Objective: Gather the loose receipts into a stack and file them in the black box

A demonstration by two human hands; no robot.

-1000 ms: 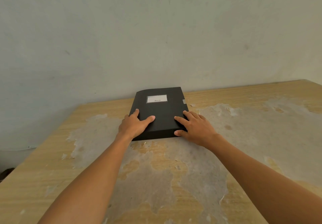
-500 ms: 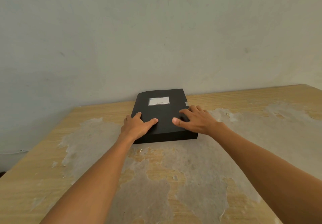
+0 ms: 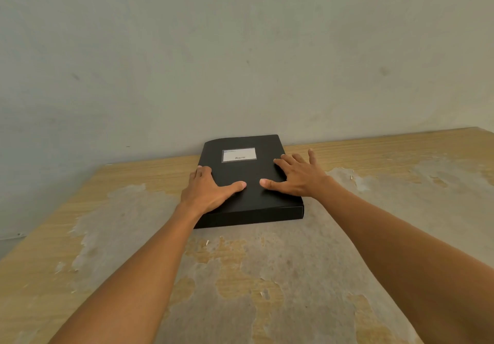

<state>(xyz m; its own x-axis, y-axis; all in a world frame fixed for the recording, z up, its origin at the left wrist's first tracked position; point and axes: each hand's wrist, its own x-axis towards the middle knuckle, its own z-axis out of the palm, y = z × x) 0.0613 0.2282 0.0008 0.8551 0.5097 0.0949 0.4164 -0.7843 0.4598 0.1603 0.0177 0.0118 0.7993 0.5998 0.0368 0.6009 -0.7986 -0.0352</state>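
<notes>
The black box (image 3: 244, 172) lies flat and closed on the wooden table, its far end against the wall. A white label (image 3: 239, 154) sits on its lid. My left hand (image 3: 208, 191) rests on the lid's left side, fingers wrapped over the left edge and thumb flat on top. Over the lid's right side my right hand (image 3: 298, 175) lies flat with fingers spread. No receipts show anywhere in view.
The table (image 3: 267, 276) has a worn top with large grey patches where the wood veneer has peeled. A pale wall (image 3: 240, 62) rises directly behind the box. The table's left edge runs diagonally at the left.
Both hands have slid farther up the closed lid, away from its near edge. The right hand's fingers have spread wider. The box sits closer to the wall.
</notes>
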